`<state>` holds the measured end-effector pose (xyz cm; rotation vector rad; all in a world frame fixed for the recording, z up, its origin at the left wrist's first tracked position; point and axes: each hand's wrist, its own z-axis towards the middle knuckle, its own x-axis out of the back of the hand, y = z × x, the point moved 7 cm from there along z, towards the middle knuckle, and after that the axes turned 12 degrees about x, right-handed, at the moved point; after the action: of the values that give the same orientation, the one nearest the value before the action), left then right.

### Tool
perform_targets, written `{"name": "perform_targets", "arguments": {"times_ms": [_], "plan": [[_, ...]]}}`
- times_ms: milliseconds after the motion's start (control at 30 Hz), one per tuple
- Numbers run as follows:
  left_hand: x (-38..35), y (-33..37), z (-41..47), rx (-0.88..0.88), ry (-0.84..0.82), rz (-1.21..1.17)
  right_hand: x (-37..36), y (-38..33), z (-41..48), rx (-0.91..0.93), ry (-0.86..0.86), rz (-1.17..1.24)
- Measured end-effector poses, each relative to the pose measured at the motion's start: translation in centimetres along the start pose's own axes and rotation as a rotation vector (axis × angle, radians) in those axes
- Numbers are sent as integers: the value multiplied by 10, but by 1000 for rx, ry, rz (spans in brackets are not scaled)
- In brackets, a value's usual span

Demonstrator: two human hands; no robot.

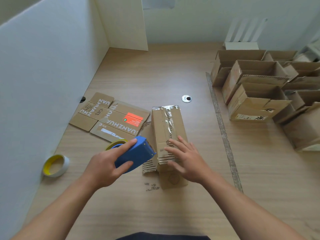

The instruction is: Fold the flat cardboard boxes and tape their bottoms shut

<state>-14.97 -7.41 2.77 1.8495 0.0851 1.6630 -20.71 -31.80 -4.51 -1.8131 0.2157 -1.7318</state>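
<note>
1. Head view, hands: the left hand (103, 168) grips the dispenser (136, 154), fingers and thumb curled round its blue body. The right hand (187, 160) lies spread, fingers straight, pressing on the box (161, 129).
2. Place: the box sits under and beyond the right hand, just right of the dispenser. Whether the dispenser's nose touches it cannot be told.
3. Risk: the seam near the right fingers looks untaped, so the flaps may spring up if that hand lifts.
4. Risk: the dispenser's cutting edge is close to the right fingers, and a hasty pull could nick them.
5. Risk: the tape (168, 118) is wrinkled and may bond poorly.
6. Look: brown, worn corrugated card with torn edges showing fluting. Clear tape runs along the far seam and over the far end.
</note>
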Motion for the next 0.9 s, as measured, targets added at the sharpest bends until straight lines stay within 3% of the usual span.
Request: {"name": "perform_targets", "arguments": {"times_ms": [200, 333, 500, 700, 900], "plan": [[7, 22, -9, -283, 107, 86, 24, -4, 5, -56, 186, 147], [7, 33, -11, -355, 113, 119, 40, -23, 15, -1, 172, 349], [9, 48, -12, -410, 88, 114, 45, -28, 25, -39, 185, 420], [5, 50, -9, -413, 25, 87, 43, -25, 25, -30, 259, 512], [-9, 41, -2, -278, -215, 20, 42, -8, 7, -81, 278, 497]]}}
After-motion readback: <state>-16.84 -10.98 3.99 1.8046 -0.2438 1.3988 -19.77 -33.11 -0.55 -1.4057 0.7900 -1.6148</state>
